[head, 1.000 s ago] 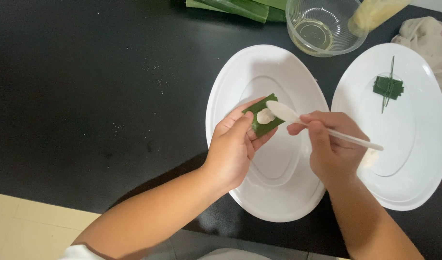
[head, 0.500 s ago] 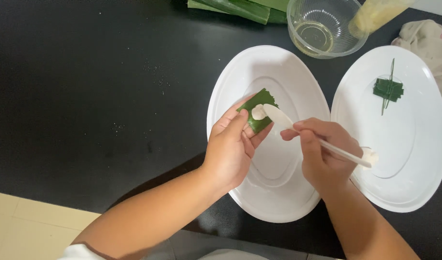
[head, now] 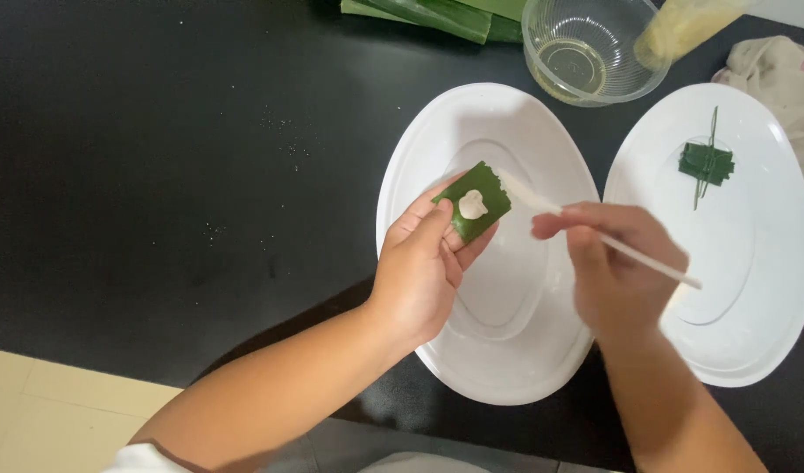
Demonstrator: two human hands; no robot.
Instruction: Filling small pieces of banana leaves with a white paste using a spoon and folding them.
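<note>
Standing behind both white oval plates (head: pixel 419 158), a clear glass bowl (head: pixel 590 48) holds pale liquid, with long green leaves (head: pixel 437 13) and a crumpled cloth (head: pixel 783 70) nearby. A folded leaf parcel (head: pixel 707 163) lies on the right-hand plate. Left hand (head: pixel 419 267) cups a green leaf square (head: pixel 474 210) bearing a white dab above the nearer plate; right hand (head: pixel 617 263), blurred, pinches a white spatula (head: pixel 595 229) angled toward it.

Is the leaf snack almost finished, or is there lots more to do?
One folded leaf parcel already sits on the right plate. In hand: the left hand holds a leaf piece with a white dab on it, above the middle plate; the right hand holds a white spoon. This piece isn't folded yet, and more leaves wait.
</note>
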